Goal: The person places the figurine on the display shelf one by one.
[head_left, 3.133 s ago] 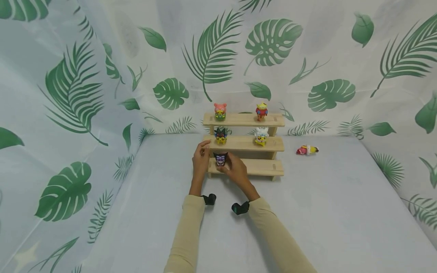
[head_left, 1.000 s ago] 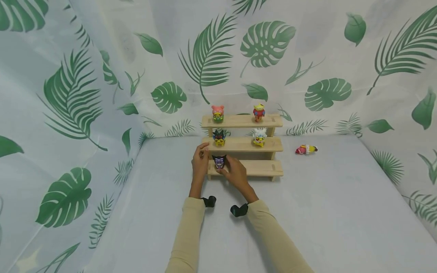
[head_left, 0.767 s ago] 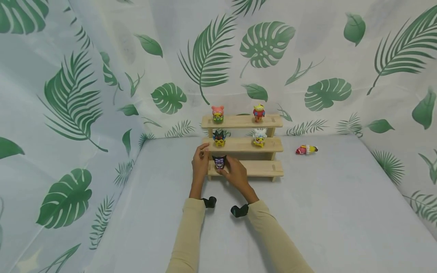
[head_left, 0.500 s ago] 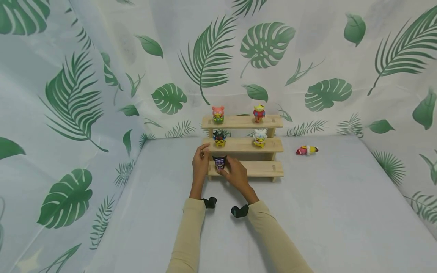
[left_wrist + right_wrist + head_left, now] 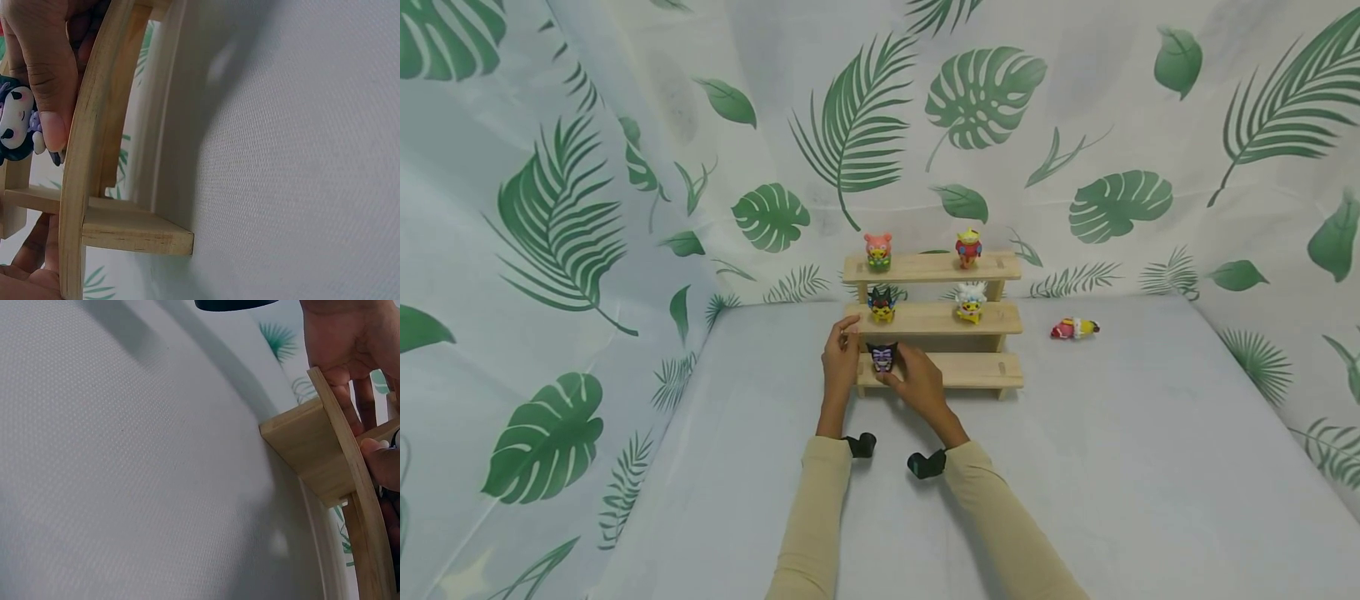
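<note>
A small dark-hooded figurine stands near the left end of the lowest step of a wooden three-step shelf. My right hand pinches it from the right side between thumb and fingers. In the left wrist view the figurine shows a white face and a purple bow, with the right thumb against it. My left hand rests beside the shelf's left end. Its fingers are extended, only loosely bent, around the level of the lower two steps. The right wrist view shows the left hand partly hidden behind the shelf board.
Above, the middle step bears a dark-eared figurine and a white-haired one. On the top step stand a pink figurine and a red-and-yellow one. Another figurine lies on its side on the white tabletop, right of the shelf.
The whole scene sits slightly differently in view than about three seconds ago, from a small head movement. Both hands and the figurine keep their places at the lowest step.
</note>
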Demonstrator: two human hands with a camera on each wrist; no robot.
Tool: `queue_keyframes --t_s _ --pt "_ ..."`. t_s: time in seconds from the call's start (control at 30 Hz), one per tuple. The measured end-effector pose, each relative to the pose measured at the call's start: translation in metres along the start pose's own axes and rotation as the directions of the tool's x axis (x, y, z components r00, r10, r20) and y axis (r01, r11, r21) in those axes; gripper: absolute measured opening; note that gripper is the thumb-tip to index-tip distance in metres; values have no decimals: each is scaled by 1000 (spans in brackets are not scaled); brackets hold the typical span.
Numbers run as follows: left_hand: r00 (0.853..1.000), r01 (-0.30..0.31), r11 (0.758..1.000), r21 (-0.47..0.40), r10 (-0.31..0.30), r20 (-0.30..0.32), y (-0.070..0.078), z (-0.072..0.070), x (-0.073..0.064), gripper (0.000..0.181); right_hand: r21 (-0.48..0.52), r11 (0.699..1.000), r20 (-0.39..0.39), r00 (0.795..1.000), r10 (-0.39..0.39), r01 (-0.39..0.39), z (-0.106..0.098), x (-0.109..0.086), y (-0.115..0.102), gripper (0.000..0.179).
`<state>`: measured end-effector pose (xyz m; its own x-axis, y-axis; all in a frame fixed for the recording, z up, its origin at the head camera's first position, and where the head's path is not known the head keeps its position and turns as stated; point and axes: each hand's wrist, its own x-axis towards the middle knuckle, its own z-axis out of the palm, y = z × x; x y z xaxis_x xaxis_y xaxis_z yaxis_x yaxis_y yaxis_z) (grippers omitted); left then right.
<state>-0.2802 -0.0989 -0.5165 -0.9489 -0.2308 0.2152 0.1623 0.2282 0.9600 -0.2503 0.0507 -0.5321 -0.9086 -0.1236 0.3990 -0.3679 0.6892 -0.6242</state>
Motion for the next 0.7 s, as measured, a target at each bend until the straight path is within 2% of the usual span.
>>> queue_keyframes --t_s 0.17,0.47,0.7 --pt "1000 -10 1000 5 10 3 -1 0 -1 30 6 1000 16 1000 10 -10 -1 -1 1 47" --pt "1000 -25 999 29 25 -6 -2 0 -2 30 64 998 36 999 8 -11 -10 -9 7 66" --pt "1000 -25 999 29 25 -6 -2 1 -1 29 112 994 42 999 -2 -3 -21 -13 12 58"
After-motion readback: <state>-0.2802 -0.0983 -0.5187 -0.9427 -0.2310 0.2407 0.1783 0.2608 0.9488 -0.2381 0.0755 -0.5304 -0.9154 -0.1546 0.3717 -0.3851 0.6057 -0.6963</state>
